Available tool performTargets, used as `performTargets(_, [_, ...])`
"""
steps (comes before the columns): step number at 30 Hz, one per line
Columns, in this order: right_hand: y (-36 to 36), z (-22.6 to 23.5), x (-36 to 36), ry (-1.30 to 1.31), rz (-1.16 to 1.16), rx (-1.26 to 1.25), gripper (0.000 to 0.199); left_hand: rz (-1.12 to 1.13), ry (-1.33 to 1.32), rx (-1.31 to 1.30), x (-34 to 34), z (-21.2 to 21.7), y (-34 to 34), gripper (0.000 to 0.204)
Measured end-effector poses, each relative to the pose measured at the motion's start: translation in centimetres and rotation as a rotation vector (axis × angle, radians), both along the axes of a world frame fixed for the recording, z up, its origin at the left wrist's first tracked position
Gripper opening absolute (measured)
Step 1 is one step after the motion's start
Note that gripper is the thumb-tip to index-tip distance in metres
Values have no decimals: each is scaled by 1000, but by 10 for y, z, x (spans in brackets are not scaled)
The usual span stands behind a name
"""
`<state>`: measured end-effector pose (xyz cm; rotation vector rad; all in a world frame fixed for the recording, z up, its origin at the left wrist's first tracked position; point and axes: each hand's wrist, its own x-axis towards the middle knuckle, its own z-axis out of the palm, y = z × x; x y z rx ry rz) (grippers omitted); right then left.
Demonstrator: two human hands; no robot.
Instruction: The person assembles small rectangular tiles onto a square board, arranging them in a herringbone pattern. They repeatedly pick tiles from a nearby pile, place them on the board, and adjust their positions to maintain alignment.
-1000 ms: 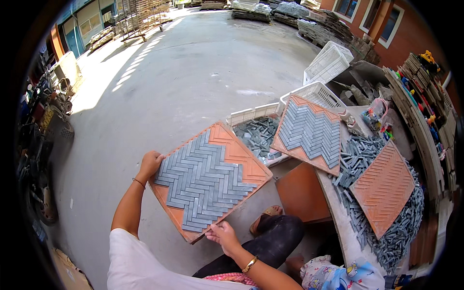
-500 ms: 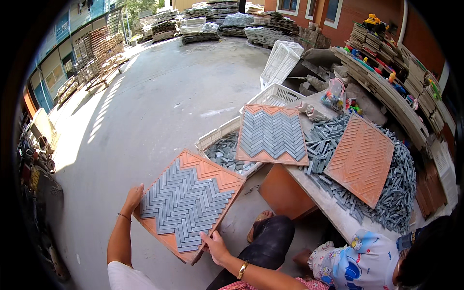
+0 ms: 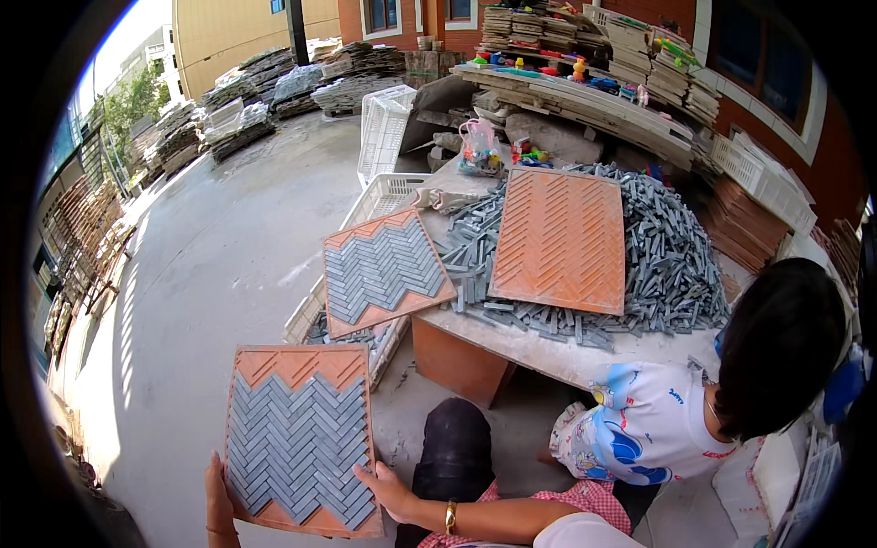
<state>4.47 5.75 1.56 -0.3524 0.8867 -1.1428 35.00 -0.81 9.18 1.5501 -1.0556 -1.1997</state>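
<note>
I hold an orange herringbone mould tray [image 3: 297,359] by its two sides, low at the left. Grey stone strips [image 3: 297,443] fill most of its slots; the zigzag band at its far end is bare. My left hand [image 3: 217,490] is closed on the left edge, its fingers partly hidden. My right hand [image 3: 387,491] grips the right edge, thumb on top near the strips. Beyond it, a second tray [image 3: 402,308] with grey strips rests partly over a crate. An unfilled orange tray [image 3: 559,239] lies on a heap of loose strips [image 3: 671,265].
The heap covers a pale table [image 3: 571,358]. Beside its right end sits a person [image 3: 630,425] in a printed white shirt. A white crate [image 3: 385,132] stands tipped up behind. Toys in a clear bag [image 3: 480,151] and stacked slabs [image 3: 585,87] lie farther back.
The view has swung to the right. The tray in my hands has turned from slanted to nearly straight and sits lower in view. Both hands still hold it.
</note>
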Motion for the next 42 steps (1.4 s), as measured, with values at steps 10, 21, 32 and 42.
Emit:
performTargets(10, [110,-4,-190,323,-409,38,37,-119,199,91,-200,-18,48,42])
performTargets(21, [182,-12,-255,350,-677,169,40,-471,250,139,-317,-79,38,37])
performTargets(32, [187,5,-286,1439,-265,30,51,-637,11,277,-329,-86,28,33])
performTargets(42, [134,59,-309,1478,-393,-201,40,-1173,-780,-922,-446,-37,6,65])
